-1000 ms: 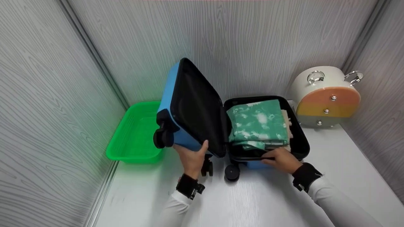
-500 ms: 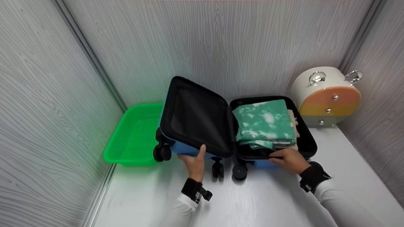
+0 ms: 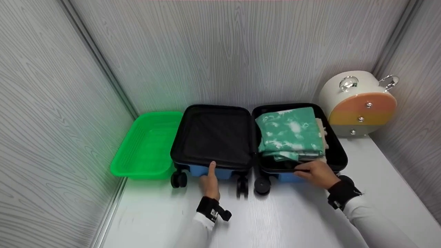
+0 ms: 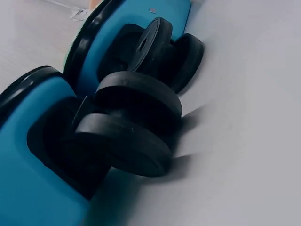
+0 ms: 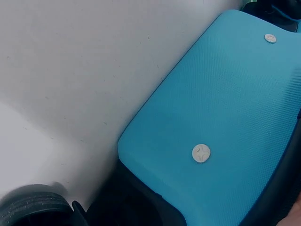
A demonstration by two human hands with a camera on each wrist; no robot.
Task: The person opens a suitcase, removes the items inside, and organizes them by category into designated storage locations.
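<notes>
A small blue suitcase lies spread open, its black-lined left half point(image 3: 215, 134) level beside the right half. My left hand point(image 3: 211, 184) holds the near edge of the left half, thumb over the black rim; its other fingers are mostly hidden against the shell. With my right hand point(image 3: 320, 175) I grip the near rim of the right half. Folded green-and-white cloth point(image 3: 291, 129) fills much of that half, and beige cloth point(image 3: 322, 129) shows beneath it. Black wheels point(image 4: 131, 94) fill the left wrist view. The blue shell point(image 5: 211, 108) dominates the right wrist view.
A green plastic basket point(image 3: 148, 148) stands left of the suitcase. At the back right is a round white box point(image 3: 358, 110) with orange, yellow and grey drawers and shiny handles. Grey wood-grain panels point(image 3: 220, 51) enclose the white tabletop point(image 3: 268, 220).
The suitcase's left half has swung down to the left, from steeply tilted to level, with my left hand on its edge. My right hand keeps its hold on the right rim.
</notes>
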